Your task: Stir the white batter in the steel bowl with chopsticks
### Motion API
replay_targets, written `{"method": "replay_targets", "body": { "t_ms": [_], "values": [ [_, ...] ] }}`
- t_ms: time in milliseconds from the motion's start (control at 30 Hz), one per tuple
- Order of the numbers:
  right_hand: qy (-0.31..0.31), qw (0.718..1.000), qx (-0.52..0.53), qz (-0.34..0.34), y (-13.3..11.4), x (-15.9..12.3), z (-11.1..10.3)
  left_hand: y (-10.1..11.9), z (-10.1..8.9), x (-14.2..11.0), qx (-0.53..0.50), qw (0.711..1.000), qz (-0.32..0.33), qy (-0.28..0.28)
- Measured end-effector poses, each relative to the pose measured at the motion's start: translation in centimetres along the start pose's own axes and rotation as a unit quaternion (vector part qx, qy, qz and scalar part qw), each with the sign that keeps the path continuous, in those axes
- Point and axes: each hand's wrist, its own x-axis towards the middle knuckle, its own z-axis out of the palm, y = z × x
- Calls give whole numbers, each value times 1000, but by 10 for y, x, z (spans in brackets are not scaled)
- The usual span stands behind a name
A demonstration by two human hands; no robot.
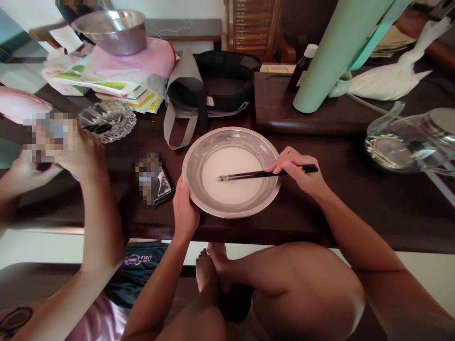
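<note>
A round metal plate [199, 156] with a pool of white liquid [231, 177] sits on the dark wooden table [320, 208] in front of me. My left hand [185, 208] grips the plate's near left rim. My right hand [296, 170] holds a pair of black chopsticks [249, 175] whose tips lie in the white liquid near the plate's middle.
A phone [156, 182] lies left of the plate. Another person's hands [60, 151] are raised at the far left, near a glass ashtray [108, 121]. A black bag [220, 85], metal bowl [113, 31], green roll [334, 57], and glass jug [408, 137] stand behind and right.
</note>
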Motion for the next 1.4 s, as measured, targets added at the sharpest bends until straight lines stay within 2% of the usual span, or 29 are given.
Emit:
{"method": "replay_targets", "body": {
  "t_ms": [133, 233, 333, 400, 500, 600, 700, 767, 867, 933, 1033, 1100, 1200, 1300, 1400],
  "values": [
    [50, 999, 10, 0, 1, 0, -1, 0, -1, 0, 5, 1000, -1, 3],
    [33, 999, 39, 5, 1, 0, -1, -2, -1, 0, 9, 1000, -2, 2],
    [-3, 1000, 7, 5, 0, 0, 0, -2, -1, 0, 9, 1000, -5, 5],
    [13, 1000, -8, 7, 0, 0, 0, -1, -1, 0, 8, 1000, -5, 5],
    [50, 998, 24, 12, -1, 0, -1, -2, -1, 0, 10, 1000, -4, 1],
    [17, 999, 45, 2, -2, 0, -1, -3, -2, 0, -1, 1000, -2, 4],
    [-6, 1000, 7, -7, -2, 1, 0, -4, -1, 0, -10, 1000, -2, 6],
    [19, 1000, -3, -7, -1, 1, 0, -3, -1, 0, 2, 1000, -3, 5],
    [53, 998, 40, -17, 0, 0, -1, -3, -1, 0, 9, 1000, -3, 8],
    [36, 998, 55, -21, 0, 0, -1, -4, -1, 1, 2, 1000, -2, 6],
    [0, 1000, 17, -18, 0, 0, 0, -6, -1, 1, -7, 1000, -1, 4],
    [14, 1000, -4, -18, 0, 0, 0, -6, -1, 1, -8, 1000, 0, 5],
    [47, 998, 29, -28, 2, 0, -1, -4, -1, 0, -6, 1000, 0, 4],
    [12, 998, 60, -31, 1, 0, 0, -3, -1, 0, -1, 1000, 0, 4],
    [-9, 1000, 21, -18, -1, 0, 1, -3, -1, 0, 1, 1000, 2, 5]
  ]
}}
